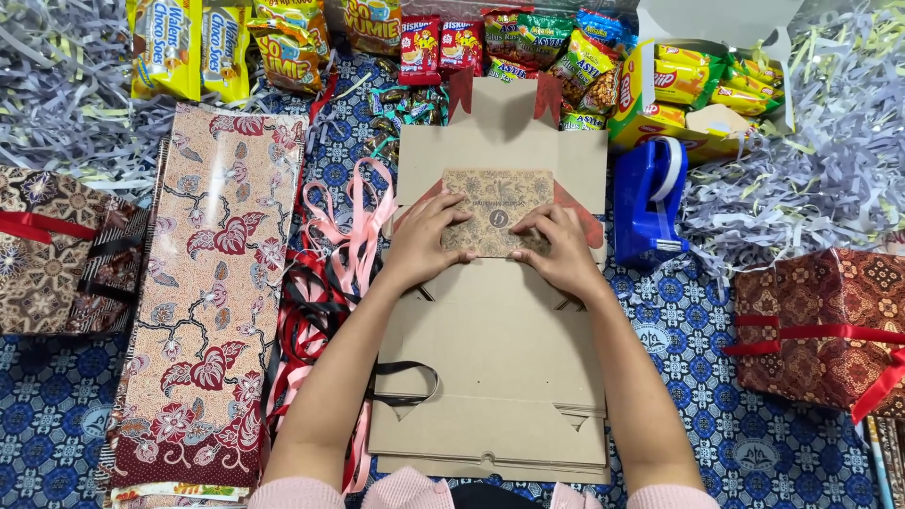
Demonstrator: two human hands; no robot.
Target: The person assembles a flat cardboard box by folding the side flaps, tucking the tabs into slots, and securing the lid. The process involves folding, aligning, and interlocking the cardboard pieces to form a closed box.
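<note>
On the flat cardboard box (490, 377), left hand (421, 247) and right hand (558, 253) press a patterned card (497, 209), fingers spread.

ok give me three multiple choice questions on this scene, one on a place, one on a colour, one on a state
1. Where is the tape dispenser?
A. right of the flat cardboard box
B. on the patterned sheet at the left
C. inside the wrapped box

2. What colour is the tape dispenser?
A. green
B. blue
C. white

3. What are the left hand and right hand doing?
A. both press on the small patterned card
B. both hang in the air
C. one holds scissors

Answers:
1 A, it stands on the blue cloth just past the box's right edge.
2 B, its body is solid blue.
3 A, the fingers of both hands lie on the card's lower edge, on top of the box.
</note>
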